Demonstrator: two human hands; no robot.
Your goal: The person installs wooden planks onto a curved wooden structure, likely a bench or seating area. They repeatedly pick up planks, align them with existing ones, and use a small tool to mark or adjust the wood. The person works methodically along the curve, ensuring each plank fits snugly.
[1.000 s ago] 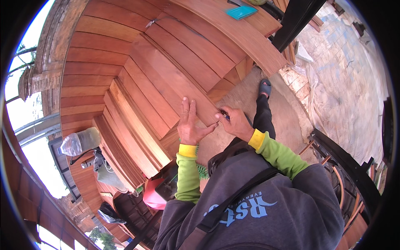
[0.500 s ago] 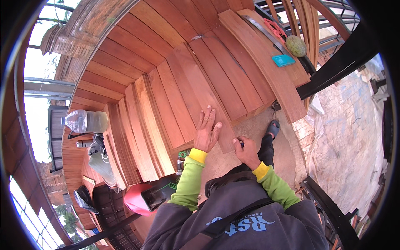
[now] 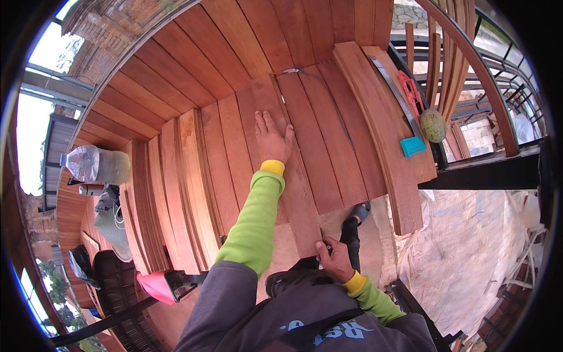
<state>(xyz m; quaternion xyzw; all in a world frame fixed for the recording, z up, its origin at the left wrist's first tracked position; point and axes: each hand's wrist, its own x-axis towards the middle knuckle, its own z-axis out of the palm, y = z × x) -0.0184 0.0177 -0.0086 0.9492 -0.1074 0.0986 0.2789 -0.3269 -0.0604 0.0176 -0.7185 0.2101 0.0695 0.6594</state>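
A loose reddish plank (image 3: 298, 196) lies lengthwise over the slatted wooden seat, its near end jutting past the seat's edge toward me. My left hand (image 3: 273, 138) rests palm down on its upper part, fingers stretched and spread. At the near end is my right hand (image 3: 336, 259), its fingers closed beside the plank's right corner. Something small and dark shows between those fingers, too little of it to name. Further right, a square with a metal blade and turquoise handle (image 3: 413, 146) lies on stacked boards (image 3: 375, 135).
A red tool (image 3: 409, 92) and a green oval fruit (image 3: 433, 125) sit beside the square. More boards (image 3: 170, 193) are stacked on the left, near a large clear bottle (image 3: 97, 165). A black metal beam (image 3: 487, 173) crosses at right. My sandaled foot (image 3: 360, 213) is below the seat.
The plank has slid toward me, its near end now further out over the seat's edge. My left hand has moved farther up it; my right hand has come nearer my body with its end.
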